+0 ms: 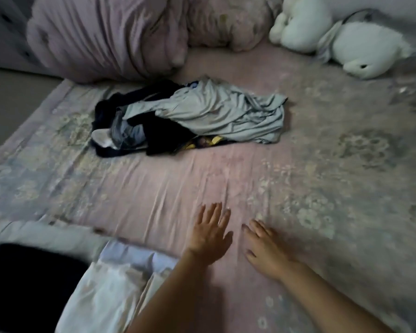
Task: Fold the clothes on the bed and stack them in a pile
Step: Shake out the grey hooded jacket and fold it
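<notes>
Presently pre-folding: left hand [210, 234] and right hand [262, 248] flat, fingers straight, holding nothing; unfolded clothes heap [190, 116] well beyond fingertips, likely next reach.

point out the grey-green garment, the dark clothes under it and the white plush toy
grey-green garment [216, 114], head view, middle of its crumpled top
dark clothes [163, 138], head view, near black fold
white plush toy [360, 49], head view, its body

Clothes heap [190, 116] mid-bed [322, 164]; pillows [106, 37] behind it, plush toys [334, 39] back right. Both hands [210, 235] near front edge, folded items [120, 280] to their left.
</notes>
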A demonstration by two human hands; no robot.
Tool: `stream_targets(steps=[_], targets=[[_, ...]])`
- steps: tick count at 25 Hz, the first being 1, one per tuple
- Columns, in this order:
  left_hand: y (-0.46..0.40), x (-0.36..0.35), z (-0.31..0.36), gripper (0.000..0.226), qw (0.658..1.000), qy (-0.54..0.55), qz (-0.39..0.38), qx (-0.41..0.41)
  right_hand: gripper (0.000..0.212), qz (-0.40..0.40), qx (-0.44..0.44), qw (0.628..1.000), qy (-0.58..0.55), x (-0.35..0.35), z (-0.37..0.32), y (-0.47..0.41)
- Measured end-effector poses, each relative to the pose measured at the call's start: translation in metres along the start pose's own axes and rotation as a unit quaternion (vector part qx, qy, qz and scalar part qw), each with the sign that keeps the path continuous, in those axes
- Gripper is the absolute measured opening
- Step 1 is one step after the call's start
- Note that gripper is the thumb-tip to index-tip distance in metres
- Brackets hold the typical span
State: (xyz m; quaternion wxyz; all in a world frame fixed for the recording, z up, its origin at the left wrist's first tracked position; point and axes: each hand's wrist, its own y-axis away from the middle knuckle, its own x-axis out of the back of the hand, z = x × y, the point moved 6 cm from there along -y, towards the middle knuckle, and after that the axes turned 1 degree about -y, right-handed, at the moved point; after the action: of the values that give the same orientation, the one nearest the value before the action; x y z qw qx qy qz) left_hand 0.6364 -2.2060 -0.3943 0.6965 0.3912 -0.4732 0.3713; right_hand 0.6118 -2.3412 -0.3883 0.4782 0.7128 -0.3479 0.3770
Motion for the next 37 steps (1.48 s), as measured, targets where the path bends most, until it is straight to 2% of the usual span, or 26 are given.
stream_targets(steps=[4,7,11,13,15,17,18,20,22,25,29,31,33,35,37], targets=[[-0.132,-0.051,-0.005,0.066,0.995,-0.056,0.044,0.074,0.074,0.065,-0.026,0.996,0.057,0.030,0.107,-0.069],[-0.183,-0.091,-0.011,0.069,0.989,-0.049,0.072,0.118,0.073,0.127,-0.021,0.989,0.075,0.032,0.175,-0.144],[-0.190,-0.099,-0.014,0.070,0.980,-0.044,0.149,0.124,0.061,0.190,0.035,0.981,0.034,0.047,0.196,-0.251],[-0.189,-0.102,-0.015,0.071,0.979,-0.051,0.152,0.127,0.062,0.223,0.056,0.973,0.035,0.067,0.194,-0.297],[-0.193,-0.106,-0.018,0.073,0.979,-0.055,0.145,0.131,0.064,0.233,0.015,0.972,0.022,0.088,0.208,-0.334],[-0.194,-0.107,-0.020,0.074,0.980,-0.058,0.137,0.132,0.052,0.246,0.014,0.969,0.010,0.099,0.215,-0.350],[-0.193,-0.106,-0.020,0.074,0.980,-0.061,0.142,0.129,0.041,0.284,0.047,0.957,0.027,0.104,0.213,-0.348],[-0.192,-0.104,-0.020,0.073,0.979,-0.052,0.151,0.128,0.026,0.344,0.120,0.926,0.094,0.108,0.206,-0.326],[-0.195,-0.097,-0.017,0.072,0.979,-0.034,0.156,0.125,0.026,0.356,0.154,0.914,0.117,0.100,0.212,-0.295],[-0.196,-0.101,-0.016,0.072,0.979,-0.056,0.159,0.117,0.028,0.349,0.159,0.915,0.127,0.068,0.235,-0.234],[-0.198,-0.095,-0.021,0.066,0.979,-0.046,0.155,0.123,0.029,0.328,0.107,0.932,0.114,0.028,0.251,-0.138],[-0.172,-0.089,-0.001,0.056,0.978,-0.054,0.194,0.055,0.030,0.302,0.099,0.945,0.082,0.007,0.248,-0.074],[-0.128,-0.088,0.039,0.050,0.969,-0.062,0.232,-0.062,0.042,0.302,0.105,0.945,0.069,-0.013,0.233,0.000],[-0.091,-0.093,0.087,0.056,0.967,-0.045,0.189,-0.167,0.051,0.238,0.095,0.960,0.114,-0.053,0.227,0.077],[-0.074,-0.105,0.132,0.068,0.969,-0.028,0.102,-0.225,0.051,0.107,0.076,0.982,0.132,-0.097,0.240,0.140]])
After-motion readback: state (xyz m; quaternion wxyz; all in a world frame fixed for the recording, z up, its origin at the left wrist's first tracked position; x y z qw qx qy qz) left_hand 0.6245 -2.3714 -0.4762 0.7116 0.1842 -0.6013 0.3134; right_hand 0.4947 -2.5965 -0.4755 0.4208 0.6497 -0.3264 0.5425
